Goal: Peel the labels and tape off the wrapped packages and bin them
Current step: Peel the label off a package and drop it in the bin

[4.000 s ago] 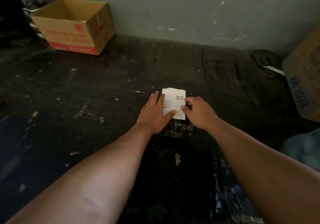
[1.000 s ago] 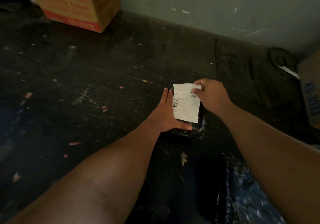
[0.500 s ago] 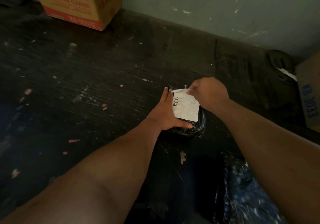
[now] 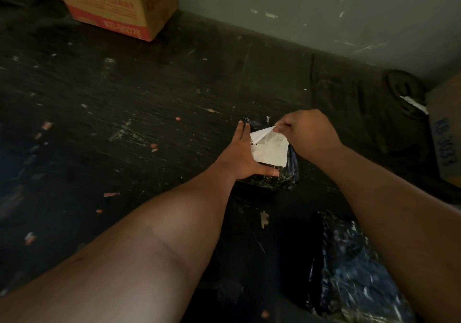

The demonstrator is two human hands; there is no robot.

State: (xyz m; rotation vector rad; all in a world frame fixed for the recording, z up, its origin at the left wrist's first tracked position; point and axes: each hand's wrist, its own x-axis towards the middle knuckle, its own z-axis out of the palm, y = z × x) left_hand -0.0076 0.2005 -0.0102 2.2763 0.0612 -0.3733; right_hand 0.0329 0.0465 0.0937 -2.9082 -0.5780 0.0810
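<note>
Dark, scuffed flooring (image 4: 149,98) flecked with paper scraps and pale smears fills most of the view and meets a grey-green wall (image 4: 311,5) marked with scratches. Cardboard box (image 4: 117,0), open-topped, stands at the far left against the wall; its red band carries blurred white print ending in "CLEANER", with a code beneath too soft to read. A second carton (image 4: 446,133) at the right edge bears blue vertical characters, apparently "KB-3033". Crinkled black plastic (image 4: 354,280) with glossy highlights lies at the near right. The package (image 4: 272,180), wrapped in shiny black film, rests on the floor at centre. Left hand (image 4: 239,158) lies flat with fingers straight, pressing the package's left side, thumb across its near edge. Right hand (image 4: 306,130) pinches the far corner of the white label (image 4: 270,150), which is lifted and folded back; its printed text is illegible.
</note>
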